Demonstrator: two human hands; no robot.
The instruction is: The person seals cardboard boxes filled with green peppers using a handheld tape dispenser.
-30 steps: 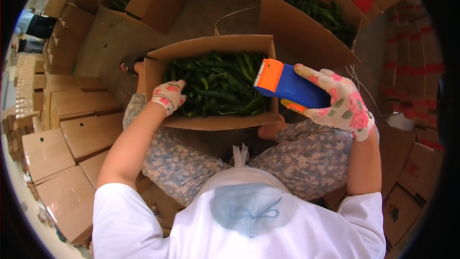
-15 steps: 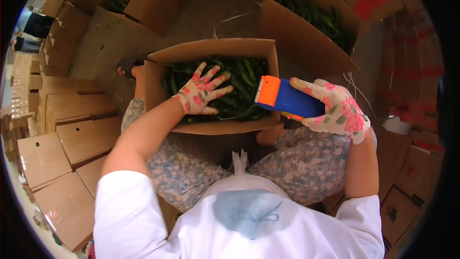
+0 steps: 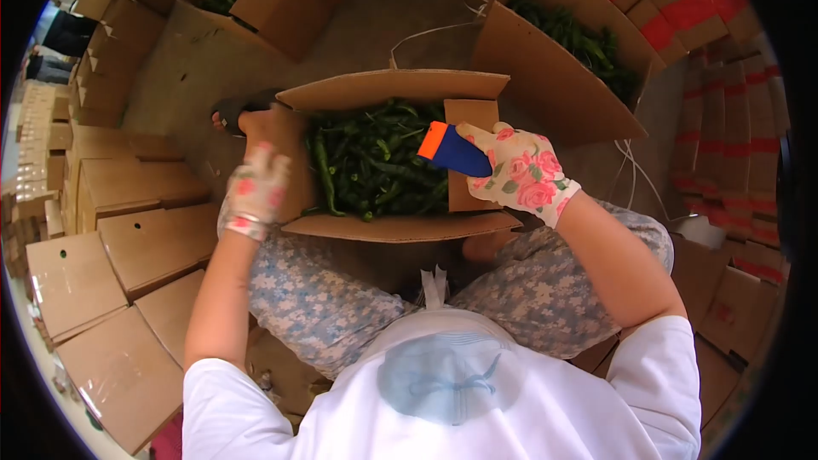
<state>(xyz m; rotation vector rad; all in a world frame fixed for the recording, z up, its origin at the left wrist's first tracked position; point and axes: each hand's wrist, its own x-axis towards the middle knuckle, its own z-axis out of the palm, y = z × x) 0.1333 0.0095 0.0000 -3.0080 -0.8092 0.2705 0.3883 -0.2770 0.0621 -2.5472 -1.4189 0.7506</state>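
Observation:
An open cardboard box (image 3: pixel 400 226) full of long green peppers (image 3: pixel 383 158) stands between my legs. My right hand (image 3: pixel 524 166), in a rose-print glove, grips a blue tape dispenser (image 3: pixel 460 152) with an orange serrated head. It holds the dispenser over the right end of the box, in front of the right flap (image 3: pixel 469 112). On the opposite side, my left hand (image 3: pixel 258 187), gloved alike, is at the outer edge of the left flap (image 3: pixel 294 158). Motion blurs its fingers.
Another open box (image 3: pixel 558 77) with peppers stands at the back right, and one more (image 3: pixel 285 4) at the back left. Stacked cartons (image 3: pixel 111 358) line the left; red-banded cartons (image 3: pixel 724 132) line the right. White strapping (image 3: pixel 635 170) trails on the floor. A person's dark clothing (image 3: pixel 68 34) shows far left.
My left hand has left the peppers and moved left to the box's left flap. The right hand has brought the tape dispenser leftward, and the right flap now leans inward.

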